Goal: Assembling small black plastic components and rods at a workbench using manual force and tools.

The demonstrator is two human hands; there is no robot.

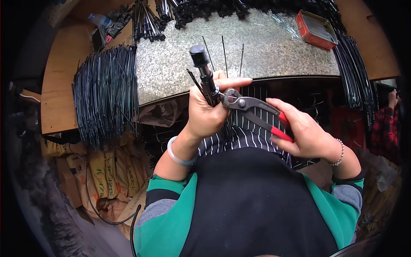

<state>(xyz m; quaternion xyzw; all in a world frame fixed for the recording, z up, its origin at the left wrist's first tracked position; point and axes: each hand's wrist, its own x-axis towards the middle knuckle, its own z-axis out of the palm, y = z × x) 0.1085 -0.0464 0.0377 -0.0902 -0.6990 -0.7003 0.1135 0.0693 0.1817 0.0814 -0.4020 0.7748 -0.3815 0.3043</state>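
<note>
My left hand (pixel 204 112) is closed round a black umbrella frame (pixel 208 83), a round shaft tipped by a cylindrical black cap, with thin ribs spreading from it. Its index finger points out to the right. In my right hand (pixel 306 130) are pliers (pixel 252 105) with dark jaws and red grips. The jaws sit right beside the shaft near my left fingers, where a bit of thin wire shows. Whether the jaws bite on the wire I cannot tell. Several ribs stick up past my left hand over the speckled tabletop (pixel 171 64).
Bundles of thin black ribs (pixel 105 94) hang over the table at left, and more ribs (pixel 353 68) at right. Black shafts (pixel 147 23) lie along the back. A red box (pixel 314 32) of thin wires stands back right. Sacks (pixel 111 171) are below left. Another person's red-checked sleeve (pixel 383 132) shows far right.
</note>
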